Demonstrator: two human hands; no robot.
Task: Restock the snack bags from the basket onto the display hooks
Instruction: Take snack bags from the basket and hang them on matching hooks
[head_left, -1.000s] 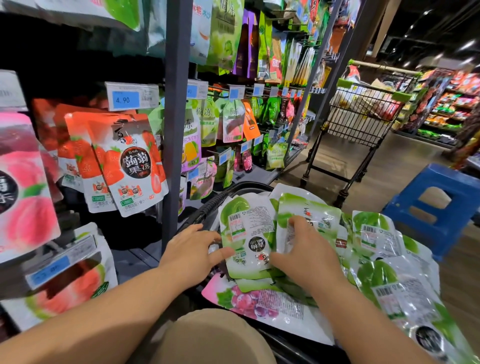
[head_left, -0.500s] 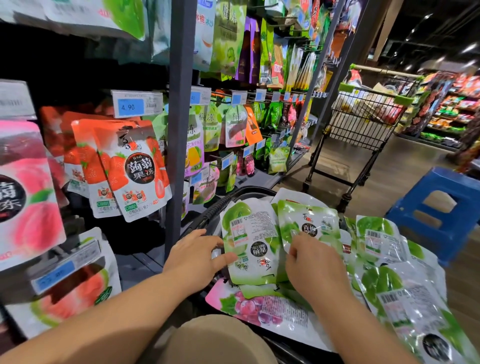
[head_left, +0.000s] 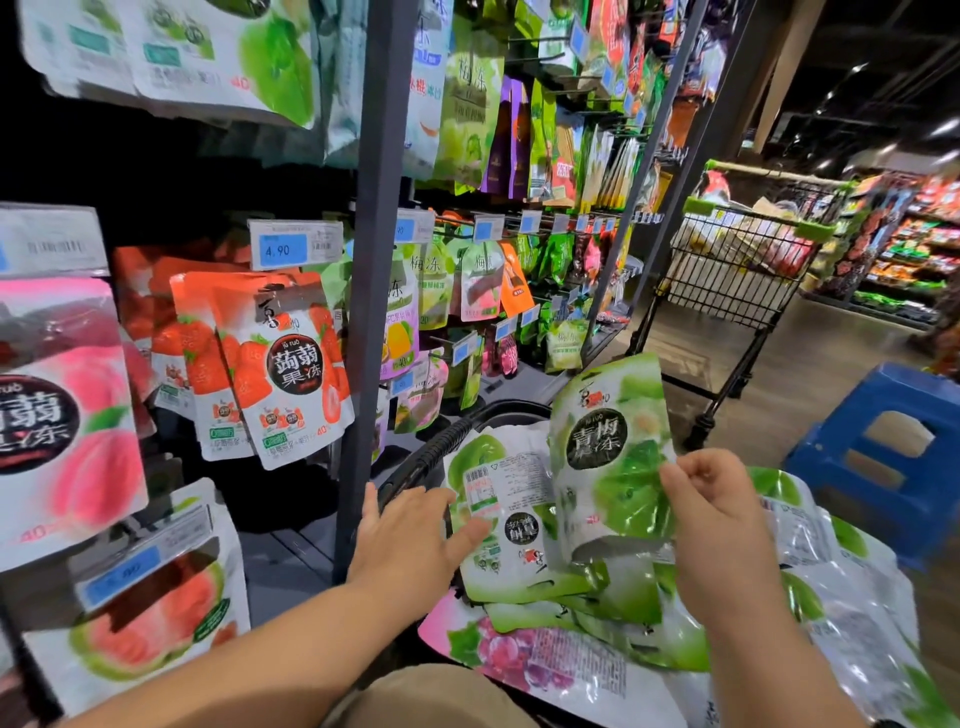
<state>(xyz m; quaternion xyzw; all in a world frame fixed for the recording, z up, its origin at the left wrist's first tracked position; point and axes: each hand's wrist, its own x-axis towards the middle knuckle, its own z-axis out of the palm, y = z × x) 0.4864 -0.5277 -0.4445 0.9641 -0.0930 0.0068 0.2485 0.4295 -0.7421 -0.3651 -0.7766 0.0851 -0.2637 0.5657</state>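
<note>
- Right hand (head_left: 711, 514): thumb and curled fingers pinch the right edge of the lifted green bag (head_left: 608, 467). Half a second earlier this hand lay on the pile in the basket. It is now raised, and the bag stands nearly upright and slightly tilted, its printed front toward the camera.
- The lifted bag's lower edge overlaps the pile in view; whether it touches cannot be told.
- Left hand (head_left: 410, 535): fingers straight and spread, gripping nothing. The thumb tip rests on the barcode-side green bag (head_left: 498, 519) that lies on top of the pile. The hand stays beside the basket handle (head_left: 441, 452) as before, its fingers now wider apart.
- Basket (head_left: 514, 408): its dark rim shows behind the bags. The remaining green bags lie over a pink grape bag (head_left: 524, 654).
- Display: strawberry bags (head_left: 291, 374) hang below the price tag (head_left: 283, 250), left of the grey upright (head_left: 374, 260). A peach bag (head_left: 62, 415) and a watermelon bag (head_left: 150, 623) hang at far left.
- Background: a wire shopping cart (head_left: 743, 270) and a blue stool (head_left: 893, 457) stand on the floor at right.
</note>
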